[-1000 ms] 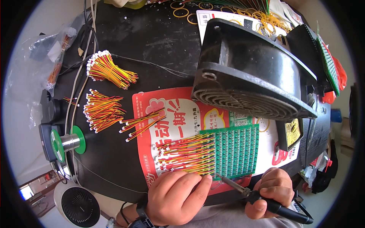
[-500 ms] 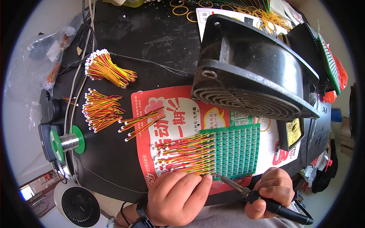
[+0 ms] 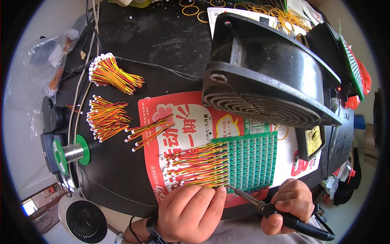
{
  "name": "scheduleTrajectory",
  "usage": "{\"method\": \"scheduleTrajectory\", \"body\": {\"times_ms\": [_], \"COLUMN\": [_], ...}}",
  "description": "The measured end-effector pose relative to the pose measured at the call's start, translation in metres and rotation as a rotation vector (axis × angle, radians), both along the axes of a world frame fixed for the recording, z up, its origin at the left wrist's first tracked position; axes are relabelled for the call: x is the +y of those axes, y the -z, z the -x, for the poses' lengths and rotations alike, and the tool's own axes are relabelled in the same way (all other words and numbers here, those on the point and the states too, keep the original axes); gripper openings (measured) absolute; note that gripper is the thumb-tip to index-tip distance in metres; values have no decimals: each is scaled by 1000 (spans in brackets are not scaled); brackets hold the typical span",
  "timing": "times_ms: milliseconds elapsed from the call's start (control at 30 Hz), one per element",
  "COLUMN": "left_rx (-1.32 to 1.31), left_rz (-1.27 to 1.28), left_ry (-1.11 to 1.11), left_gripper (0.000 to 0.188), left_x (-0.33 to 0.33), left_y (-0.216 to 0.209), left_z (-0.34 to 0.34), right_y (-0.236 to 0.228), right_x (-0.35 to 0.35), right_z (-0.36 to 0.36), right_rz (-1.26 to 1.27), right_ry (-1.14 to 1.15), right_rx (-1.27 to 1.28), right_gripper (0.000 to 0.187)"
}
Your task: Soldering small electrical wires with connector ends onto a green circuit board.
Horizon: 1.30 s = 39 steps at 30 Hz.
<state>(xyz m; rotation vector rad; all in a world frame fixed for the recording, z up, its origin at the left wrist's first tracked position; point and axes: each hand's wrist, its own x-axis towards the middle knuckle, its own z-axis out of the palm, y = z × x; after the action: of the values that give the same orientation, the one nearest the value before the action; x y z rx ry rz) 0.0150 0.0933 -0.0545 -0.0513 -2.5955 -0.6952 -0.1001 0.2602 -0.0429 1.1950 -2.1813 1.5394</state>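
Observation:
My right hand (image 3: pixel 292 203) is wrapped round the black handle of a soldering iron (image 3: pixel 260 205). The iron's tip meets the lower left part of a green circuit board panel (image 3: pixel 252 160). Just left of that tip, my left hand (image 3: pixel 189 211) is closed in a pinch at the board's edge, on the end of a red-and-yellow wire lead; the thumb is hidden. Above it, a row of red-and-yellow wire leads (image 3: pixel 197 166) with white connectors runs from the board's left edge across a red and white printed sheet (image 3: pixel 150 134).
A large black fan (image 3: pixel 272 61) stands beyond the board. At its right is a yellow sponge in a holder (image 3: pixel 312 141). On the left lie a bundle of wire leads (image 3: pixel 115 75), a loose pile (image 3: pixel 107 118) and a green-flanged solder spool (image 3: pixel 74 153). Rubber bands (image 3: pixel 284 24) lie at the back.
The view has shifted very slightly, so the sheet and wires sit a little further left. Both hands and the soldering iron hold nearly the same place at the board's edge.

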Motion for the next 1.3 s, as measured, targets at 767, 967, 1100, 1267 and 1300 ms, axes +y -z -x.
{"method": "scheduleTrajectory", "body": {"times_ms": [767,967,1100,1267,1300], "left_rx": [-25,-23,-27,-29,-30], "left_rz": [-53,-60,-63,-68,-70], "left_ry": [10,14,14,15,14], "left_gripper": [21,22,22,22,22], "left_x": [-2,-2,-2,-2,-2], "left_y": [-1,-1,-1,-2,-2], "left_z": [0,0,0,1,1], "right_y": [3,4,6,4,3], "right_x": [-2,-1,0,0,-1], "right_z": [-2,-1,-1,-2,-3], "right_rz": [54,58,64,47,43], "right_ry": [39,35,23,26,28], "right_rx": [-5,9,24,-17,-27], "right_gripper": [30,31,32,32,32]}}
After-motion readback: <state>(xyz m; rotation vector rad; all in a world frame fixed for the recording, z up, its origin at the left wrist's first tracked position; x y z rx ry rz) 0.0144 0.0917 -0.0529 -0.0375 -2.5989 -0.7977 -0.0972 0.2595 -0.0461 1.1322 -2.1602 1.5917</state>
